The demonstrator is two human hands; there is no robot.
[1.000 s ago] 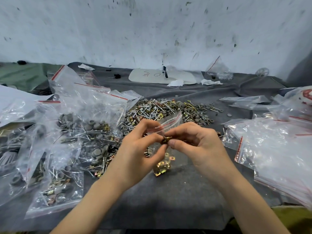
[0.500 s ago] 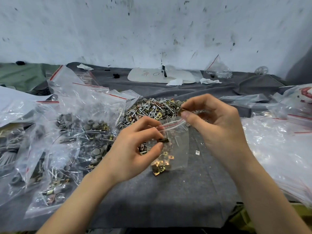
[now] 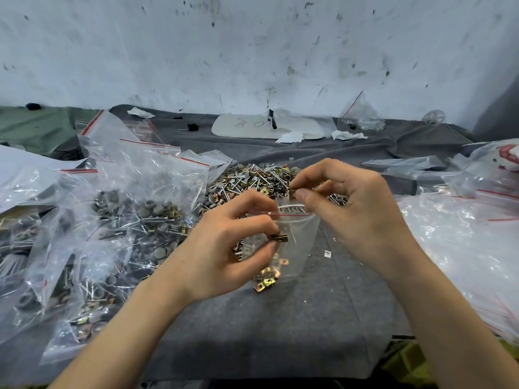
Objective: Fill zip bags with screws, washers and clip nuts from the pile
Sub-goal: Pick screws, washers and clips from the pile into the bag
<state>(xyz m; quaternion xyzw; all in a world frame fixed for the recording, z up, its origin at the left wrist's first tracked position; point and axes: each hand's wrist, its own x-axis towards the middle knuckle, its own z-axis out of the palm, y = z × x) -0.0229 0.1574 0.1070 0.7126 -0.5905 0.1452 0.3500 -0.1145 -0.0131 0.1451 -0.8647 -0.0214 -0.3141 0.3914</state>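
My left hand [image 3: 233,245] holds a small clear zip bag [image 3: 297,237] upright by its mouth and pinches a brass clip nut [image 3: 280,237] against it. Several brass clip nuts [image 3: 266,279] lie in the bag's bottom. My right hand [image 3: 345,203] pinches another small clip nut [image 3: 292,192] between thumb and forefinger just above the bag's open mouth. Behind both hands lies the loose pile [image 3: 252,182] of screws, washers and clip nuts on the grey cloth.
Filled zip bags [image 3: 126,220] of hardware are heaped at the left. A stack of empty zip bags [image 3: 463,234] lies at the right. A white board [image 3: 266,126] and paper scraps sit by the back wall. Bare grey cloth [image 3: 280,332] spreads in front.
My right hand went from the bag's mouth back to the pile, then returned over the mouth pinching a clip nut. My left hand kept the bag nearly still.
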